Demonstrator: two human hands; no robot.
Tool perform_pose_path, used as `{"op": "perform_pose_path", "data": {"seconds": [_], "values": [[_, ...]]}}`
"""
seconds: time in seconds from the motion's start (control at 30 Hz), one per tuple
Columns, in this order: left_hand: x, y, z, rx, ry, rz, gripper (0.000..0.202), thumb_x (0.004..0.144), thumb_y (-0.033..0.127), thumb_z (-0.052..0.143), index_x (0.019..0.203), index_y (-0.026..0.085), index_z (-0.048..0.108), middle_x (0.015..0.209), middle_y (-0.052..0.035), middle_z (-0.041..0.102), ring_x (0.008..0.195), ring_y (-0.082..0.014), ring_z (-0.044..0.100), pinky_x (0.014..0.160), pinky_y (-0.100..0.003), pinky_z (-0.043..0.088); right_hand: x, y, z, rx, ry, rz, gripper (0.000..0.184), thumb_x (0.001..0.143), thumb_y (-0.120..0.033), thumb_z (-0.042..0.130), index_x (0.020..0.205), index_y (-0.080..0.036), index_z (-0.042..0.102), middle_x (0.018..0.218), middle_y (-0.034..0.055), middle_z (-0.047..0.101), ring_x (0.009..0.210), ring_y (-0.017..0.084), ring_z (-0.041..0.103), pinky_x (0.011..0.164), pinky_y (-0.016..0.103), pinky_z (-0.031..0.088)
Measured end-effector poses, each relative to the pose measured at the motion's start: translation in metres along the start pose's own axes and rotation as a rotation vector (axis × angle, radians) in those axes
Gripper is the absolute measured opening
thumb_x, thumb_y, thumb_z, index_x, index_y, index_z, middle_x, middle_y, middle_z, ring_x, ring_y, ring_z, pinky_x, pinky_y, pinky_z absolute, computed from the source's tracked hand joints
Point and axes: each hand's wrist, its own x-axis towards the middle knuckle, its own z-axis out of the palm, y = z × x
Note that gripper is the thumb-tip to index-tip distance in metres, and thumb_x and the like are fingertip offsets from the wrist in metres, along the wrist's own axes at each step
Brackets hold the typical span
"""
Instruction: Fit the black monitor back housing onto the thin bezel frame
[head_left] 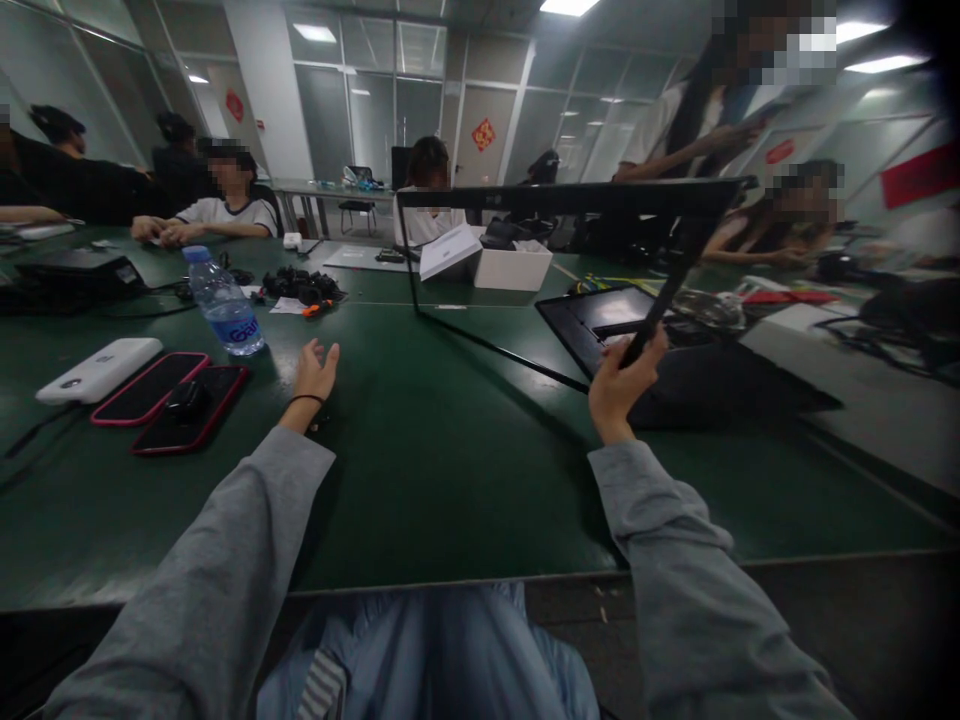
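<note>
My right hand (pixel 622 392) is closed around one side of a thin black monitor bezel (pixel 562 200). The rectangular frame is tilted up above the table, and its lower bar slopes down toward my hand. My left hand (pixel 313 375), wearing a dark band at the wrist, holds nothing; its fingers are partly spread over the green table (pixel 450 470). Just beyond it stands a clear water bottle (pixel 231 315) with a blue cap. Behind and beside my right hand lie dark flat panels (pixel 727 375), partly hidden by the bezel and hand.
To the left lie a white power bank (pixel 105 368) and two red-edged phones (pixel 154 390), a small black object on one. Farther back are black tangled parts (pixel 300 285) and a white box (pixel 514 268). Cables and a pale panel (pixel 847 400) occupy the right. Several people are around.
</note>
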Motion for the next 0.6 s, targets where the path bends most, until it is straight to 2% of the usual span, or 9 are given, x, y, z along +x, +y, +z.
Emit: {"op": "perform_pose_path", "data": {"seconds": [0.1,0.17,0.23,0.37,0.47,0.6], "values": [[-0.001,0.001,0.003,-0.113,-0.003,0.031,0.08,0.09,0.048,0.06,0.154,0.013,0.028,0.15,-0.0229,0.046,0.13,-0.0252,0.057,0.106,-0.039,0.047,0.003,0.013,0.007,0.072,0.073,0.031,0.054,0.103,-0.046,0.027,0.147,-0.016,0.037,0.083,0.0052,0.063,0.071,0.021,0.065,0.081,0.043,0.056],[-0.003,0.003,0.003,-0.153,-0.023,0.049,0.084,0.089,0.047,0.063,0.156,0.016,0.023,0.152,-0.0223,0.045,0.127,-0.0242,0.059,0.103,-0.038,0.05,0.003,0.021,0.014,0.081,0.039,0.034,0.053,0.102,-0.046,0.03,0.143,-0.014,0.041,0.074,0.0016,0.06,0.065,0.019,0.062,0.077,0.039,0.055],[-0.007,0.007,0.003,-0.178,-0.068,0.064,0.078,0.09,0.045,0.061,0.154,0.02,0.024,0.148,-0.0195,0.051,0.114,-0.0211,0.067,0.098,-0.038,0.053,0.002,0.026,0.021,0.092,-0.017,0.041,0.054,0.101,-0.047,0.031,0.141,-0.013,0.044,0.071,0.0006,0.059,0.064,0.019,0.061,0.075,0.038,0.055],[-0.011,0.012,0.001,-0.232,-0.172,0.065,0.052,0.098,0.04,0.046,0.144,0.021,0.035,0.121,-0.0111,0.069,0.081,-0.0134,0.072,0.081,-0.032,0.056,-0.001,0.032,0.031,0.086,-0.071,0.081,0.054,0.101,-0.05,0.028,0.135,-0.013,0.047,0.078,0.0051,0.063,0.068,0.021,0.065,0.077,0.041,0.055],[-0.011,0.016,0.0,-0.293,-0.208,0.041,0.041,0.099,0.035,0.041,0.137,0.02,0.041,0.106,-0.0074,0.072,0.072,-0.0114,0.069,0.073,-0.027,0.054,-0.002,0.038,0.034,0.049,-0.088,0.089,0.049,0.1,-0.047,0.034,0.133,-0.013,0.046,0.091,0.0114,0.067,0.081,0.025,0.069,0.084,0.044,0.054],[-0.011,0.016,-0.001,-0.334,-0.194,0.003,0.037,0.096,0.033,0.044,0.131,0.021,0.045,0.102,-0.006,0.073,0.063,-0.0103,0.064,0.065,-0.026,0.051,-0.005,0.048,0.04,-0.014,-0.202,0.097,0.054,0.092,-0.037,0.049,0.137,-0.009,0.039,0.1,0.0164,0.07,0.096,0.029,0.069,0.095,0.047,0.05]]}}
